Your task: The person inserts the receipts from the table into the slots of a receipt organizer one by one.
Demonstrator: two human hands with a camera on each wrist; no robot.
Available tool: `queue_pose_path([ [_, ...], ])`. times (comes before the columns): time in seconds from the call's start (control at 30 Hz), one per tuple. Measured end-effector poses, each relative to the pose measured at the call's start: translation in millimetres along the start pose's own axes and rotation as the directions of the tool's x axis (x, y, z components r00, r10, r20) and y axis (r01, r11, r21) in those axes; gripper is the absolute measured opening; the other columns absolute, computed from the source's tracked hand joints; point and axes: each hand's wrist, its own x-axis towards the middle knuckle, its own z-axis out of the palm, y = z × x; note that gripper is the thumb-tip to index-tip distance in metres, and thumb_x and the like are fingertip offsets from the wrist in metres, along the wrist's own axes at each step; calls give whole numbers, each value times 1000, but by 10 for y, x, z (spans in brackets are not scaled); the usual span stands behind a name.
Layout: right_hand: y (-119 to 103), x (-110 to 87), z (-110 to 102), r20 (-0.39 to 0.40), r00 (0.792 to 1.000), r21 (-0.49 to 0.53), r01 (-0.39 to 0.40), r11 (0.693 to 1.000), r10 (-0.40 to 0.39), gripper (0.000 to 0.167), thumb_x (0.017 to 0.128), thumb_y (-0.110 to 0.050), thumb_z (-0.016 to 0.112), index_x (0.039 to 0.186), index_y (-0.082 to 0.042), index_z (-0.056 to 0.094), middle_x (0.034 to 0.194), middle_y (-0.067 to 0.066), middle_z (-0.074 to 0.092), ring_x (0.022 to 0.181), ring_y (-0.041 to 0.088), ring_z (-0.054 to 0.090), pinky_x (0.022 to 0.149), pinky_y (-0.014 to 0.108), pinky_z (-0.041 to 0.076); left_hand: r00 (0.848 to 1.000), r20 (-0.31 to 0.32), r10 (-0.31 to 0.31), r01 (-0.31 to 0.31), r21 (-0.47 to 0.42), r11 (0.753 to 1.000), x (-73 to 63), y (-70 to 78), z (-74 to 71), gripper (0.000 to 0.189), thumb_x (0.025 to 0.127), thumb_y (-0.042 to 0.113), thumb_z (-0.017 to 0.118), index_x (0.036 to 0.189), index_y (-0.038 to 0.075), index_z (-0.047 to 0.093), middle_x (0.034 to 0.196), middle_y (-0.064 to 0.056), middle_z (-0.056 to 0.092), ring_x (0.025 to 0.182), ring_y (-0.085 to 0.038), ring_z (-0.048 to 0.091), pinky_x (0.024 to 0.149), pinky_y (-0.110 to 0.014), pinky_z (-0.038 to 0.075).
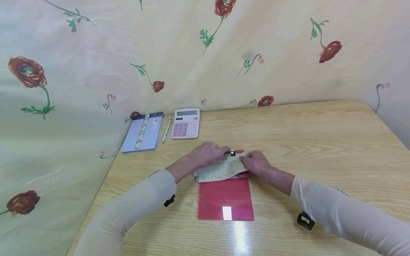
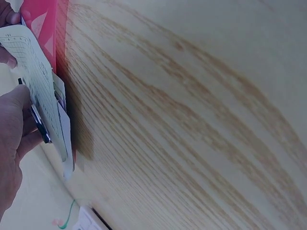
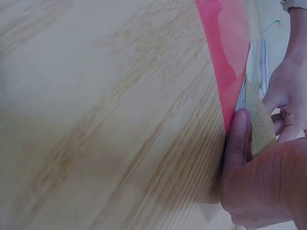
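Note:
A glossy red clipboard (image 1: 224, 201) lies on the table, its lower half bare. Over its upper half is a small stack of papers, topped by a cream printed form (image 1: 219, 171) with ruled lines, its near edge lifted and curved. My left hand (image 1: 206, 155) is at the far edge, thumb and fingers pinching a black and silver clip (image 1: 232, 153) above the form. With my right hand (image 1: 257, 164) I grip the right edge of the papers, thumb on top and fingers beneath. In the left wrist view the dark clip (image 2: 40, 123) shows beside the form.
Toward the back left lie a blue notebook (image 1: 128, 138) with a patterned band, a pale pen (image 1: 166, 131) and a pink-white calculator (image 1: 185, 123). A flowered cloth (image 1: 179, 53) hangs behind and left of the wooden table (image 1: 320, 149).

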Motion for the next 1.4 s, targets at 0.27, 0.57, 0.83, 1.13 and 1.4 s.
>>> queue_pose_path([
  [0.27,3,6,8,0,1000,1,8,1000,-8,31,110,-6,46,120,22,55,116,36,68,97,34,77,72,33,63,1000,13,-3,3,-2,1000,2,-6,-12,33,110,16,58,141,12,64,68,5,58,49,-3,42,47,-16,31],
  [0.57,-7,15,-16,4,1000,-32,-11,999,11,26,109,-5,47,115,18,58,121,33,66,97,28,76,76,34,63,1000,4,20,-20,-4,1000,-1,-31,-12,33,108,15,60,141,12,65,69,4,58,50,-5,44,48,-16,31],
  [0.83,-15,12,-22,22,1000,-6,-9,1000,9,26,110,-6,47,116,18,56,117,31,66,95,27,75,75,35,63,1000,0,18,-18,5,1000,0,-16,-21,33,109,15,59,141,12,65,66,5,56,49,-5,40,48,-16,29],
  [1.13,-3,9,11,3,1000,8,9,1000,-9,26,111,-7,47,116,18,55,107,27,68,86,24,76,69,35,63,1000,-8,20,-20,32,999,-1,-11,-14,31,111,16,56,140,11,65,65,6,53,48,-5,40,48,-17,27],
  [1.4,6,13,34,-18,1000,13,14,1000,-13,27,112,-8,46,118,18,54,108,29,68,84,26,76,65,34,63,1000,-3,24,-24,49,999,-5,-7,-12,32,111,17,55,142,12,64,64,6,52,47,-5,38,48,-18,27],
])
